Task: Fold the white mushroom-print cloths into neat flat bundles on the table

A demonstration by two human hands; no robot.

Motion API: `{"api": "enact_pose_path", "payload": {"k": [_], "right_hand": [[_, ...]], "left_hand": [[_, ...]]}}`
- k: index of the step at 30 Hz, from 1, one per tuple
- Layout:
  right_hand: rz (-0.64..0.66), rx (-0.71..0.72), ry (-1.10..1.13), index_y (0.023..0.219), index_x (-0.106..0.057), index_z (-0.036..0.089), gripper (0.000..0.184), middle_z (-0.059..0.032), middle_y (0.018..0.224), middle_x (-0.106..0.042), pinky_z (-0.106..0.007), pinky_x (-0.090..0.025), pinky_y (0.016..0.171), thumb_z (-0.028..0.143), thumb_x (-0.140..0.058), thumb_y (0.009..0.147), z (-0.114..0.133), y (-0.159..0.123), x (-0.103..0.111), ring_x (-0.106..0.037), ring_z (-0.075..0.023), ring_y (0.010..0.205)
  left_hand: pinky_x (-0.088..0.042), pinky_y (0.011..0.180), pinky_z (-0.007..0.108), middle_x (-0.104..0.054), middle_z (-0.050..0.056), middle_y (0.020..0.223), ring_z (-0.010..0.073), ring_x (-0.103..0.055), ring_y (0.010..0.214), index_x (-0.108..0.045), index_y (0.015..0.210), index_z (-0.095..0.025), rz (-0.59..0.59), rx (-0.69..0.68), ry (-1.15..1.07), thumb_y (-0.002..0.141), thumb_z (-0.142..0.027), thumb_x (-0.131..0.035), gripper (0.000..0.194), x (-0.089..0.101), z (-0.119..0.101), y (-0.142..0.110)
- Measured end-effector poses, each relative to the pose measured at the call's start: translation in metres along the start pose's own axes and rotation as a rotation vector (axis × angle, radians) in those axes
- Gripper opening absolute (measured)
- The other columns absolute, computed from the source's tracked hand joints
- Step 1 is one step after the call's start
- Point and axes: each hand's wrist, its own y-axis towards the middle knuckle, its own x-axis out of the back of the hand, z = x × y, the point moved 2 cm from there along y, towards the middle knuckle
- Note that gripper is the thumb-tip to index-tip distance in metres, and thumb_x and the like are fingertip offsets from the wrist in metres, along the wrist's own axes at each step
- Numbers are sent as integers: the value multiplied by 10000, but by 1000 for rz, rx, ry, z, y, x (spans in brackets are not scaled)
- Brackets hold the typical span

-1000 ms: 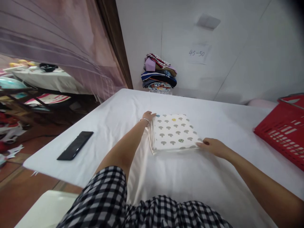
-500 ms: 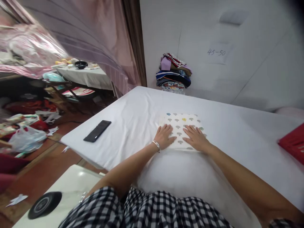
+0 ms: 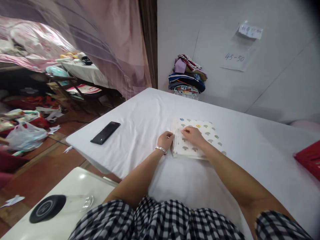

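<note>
A folded white cloth with a mushroom print (image 3: pixel 200 135) lies on the white-sheeted table (image 3: pixel 150 113). My left hand (image 3: pixel 166 139), with a bracelet at the wrist, is curled at the cloth's left edge and its fingertips pinch the stacked layers there. My right hand (image 3: pixel 192 135) rests on top of the cloth near the same left edge, fingers bent and pressing on the fabric.
A black phone (image 3: pixel 105 132) lies on the table to the left. A stack of folded clothes (image 3: pixel 187 77) sits against the far wall. A red basket (image 3: pixel 308 159) stands at the right edge. A white stool with a black disc (image 3: pixel 47 208) is at lower left; clutter covers the floor.
Both hands went from lying flat on the cloth to gathering at its left edge, the left now pinching the layers. The view shifted slightly left.
</note>
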Motion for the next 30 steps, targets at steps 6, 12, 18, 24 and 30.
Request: {"api": "enact_pose_path", "payload": {"k": [6, 12, 18, 24, 30], "right_hand": [[81, -163, -295, 706, -609, 182, 258, -47, 767, -644, -235, -309, 559, 392, -486, 791, 22, 26, -29, -545, -152, 691], [149, -215, -395, 724, -632, 184, 154, -57, 790, -652, -239, -318, 549, 244, -493, 746, 21, 29, -32, -568, -168, 723], [168, -190, -424, 747, -655, 167, 202, -81, 819, -657, -238, -357, 598, 272, -485, 773, 21, 31, -34, -582, -175, 762], [224, -199, -444, 710, -660, 143, 185, -119, 820, -664, -238, -360, 581, 240, -507, 745, 28, 33, -32, -599, -189, 748], [229, -186, -402, 659, -658, 124, 145, -113, 762, -675, -211, -362, 554, 154, -518, 683, 27, 33, -27, -596, -163, 692]], "left_hand": [[-401, 610, 233, -632, -21, 710, 111, -538, 619, -606, 722, -201, 112, -63, -9, 750, -338, -555, 148, 2, 5, 0], [-360, 574, 241, -591, -20, 612, 123, -528, 604, -584, 637, -196, 173, -71, 88, 755, -362, -542, 207, 4, 4, 2], [-364, 583, 249, -602, -7, 608, 137, -542, 621, -609, 634, -191, 211, -97, 100, 759, -390, -523, 251, 3, 3, 2], [-342, 547, 244, -545, -20, 539, 126, -501, 567, -581, 576, -181, 237, -101, 69, 746, -399, -517, 284, 3, 3, 1], [-333, 532, 243, -478, -37, 509, 112, -439, 534, -527, 534, -177, 263, -85, -16, 725, -437, -517, 323, 2, 5, 2]]}}
